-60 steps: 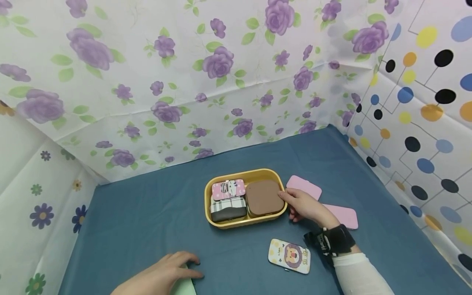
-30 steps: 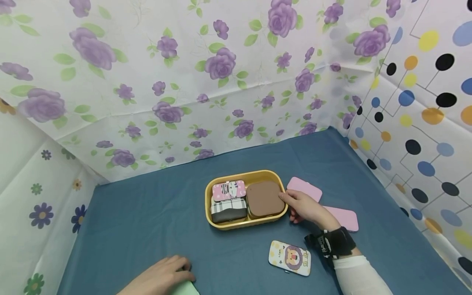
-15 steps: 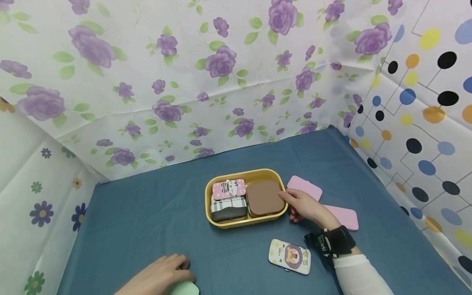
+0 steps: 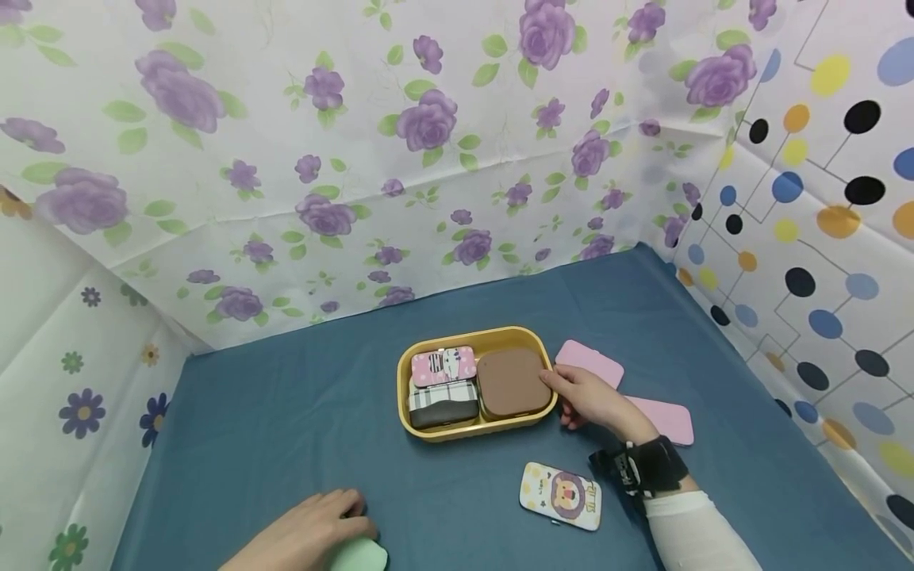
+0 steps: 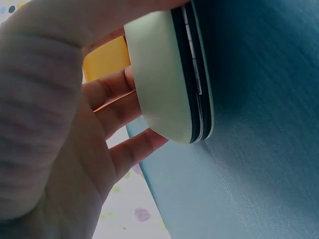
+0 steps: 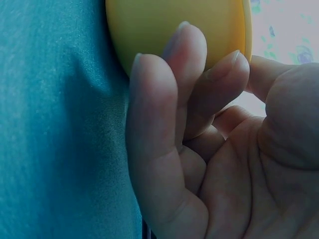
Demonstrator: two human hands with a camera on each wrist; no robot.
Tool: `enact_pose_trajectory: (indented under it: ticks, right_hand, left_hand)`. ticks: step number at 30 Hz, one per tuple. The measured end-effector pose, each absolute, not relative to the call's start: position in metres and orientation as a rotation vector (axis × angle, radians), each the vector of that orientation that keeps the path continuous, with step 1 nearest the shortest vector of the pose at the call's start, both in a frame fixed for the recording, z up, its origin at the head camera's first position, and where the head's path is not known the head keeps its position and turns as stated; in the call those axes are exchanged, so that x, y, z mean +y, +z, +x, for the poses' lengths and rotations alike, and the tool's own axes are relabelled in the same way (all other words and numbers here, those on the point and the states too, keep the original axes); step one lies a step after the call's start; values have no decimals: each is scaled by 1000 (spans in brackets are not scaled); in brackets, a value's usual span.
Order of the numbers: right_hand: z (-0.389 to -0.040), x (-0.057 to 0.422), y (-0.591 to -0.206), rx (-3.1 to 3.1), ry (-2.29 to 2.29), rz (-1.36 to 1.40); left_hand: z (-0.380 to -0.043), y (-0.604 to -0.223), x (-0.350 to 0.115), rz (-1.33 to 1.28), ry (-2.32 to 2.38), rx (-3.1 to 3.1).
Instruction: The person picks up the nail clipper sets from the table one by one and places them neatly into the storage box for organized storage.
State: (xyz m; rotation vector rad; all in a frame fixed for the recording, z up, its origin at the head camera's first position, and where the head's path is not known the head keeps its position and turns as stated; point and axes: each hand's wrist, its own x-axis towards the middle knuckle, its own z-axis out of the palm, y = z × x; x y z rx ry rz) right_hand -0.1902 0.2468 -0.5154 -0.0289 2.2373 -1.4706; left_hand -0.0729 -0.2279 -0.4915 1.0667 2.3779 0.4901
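Note:
At the lower edge of the head view, my left hand (image 4: pixel 307 530) holds a pale green hinged case (image 4: pixel 360 556), which it partly covers. The left wrist view shows the green case (image 5: pixel 158 82) with its dark seam and metal hinge, thumb on one side and fingers on the other. My right hand (image 4: pixel 596 400) pinches the right rim of a yellow oval-cornered bin (image 4: pixel 485 429), its thumb at the top edge. Curled fingers (image 6: pixel 154 109) lie against the outer wall in the right wrist view. Inside the bin are a brown squarish case (image 4: pixel 512 384), a pink cat-print tin (image 4: pixel 443 365) and a plaid-and-black case (image 4: pixel 443 405).
A lion-print tin (image 4: pixel 561 496) lies in front of the bin on the blue cloth (image 4: pixel 286 420). Two pink flat cases (image 4: pixel 591 362) lie to the right, partly behind my right hand and wrist. Patterned sheets (image 4: pixel 400 182) stand at the back and both sides.
My left hand's fingers, more spread two seconds ago, have drawn in around the green case. The right hand and the bin have stayed in place.

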Motion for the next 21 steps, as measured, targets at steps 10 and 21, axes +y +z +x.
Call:
enact_pose_trajectory:
  ticks: [10,21]
  right_hand:
    - [-192,247,-518,2232,-1476,-21]
    - [-192,246,-520,2246,-1466,-10]
  left_hand:
    - [-73,-492,-229,1017,498,2378]
    - [-74,-493,-231,1012,471,2428]
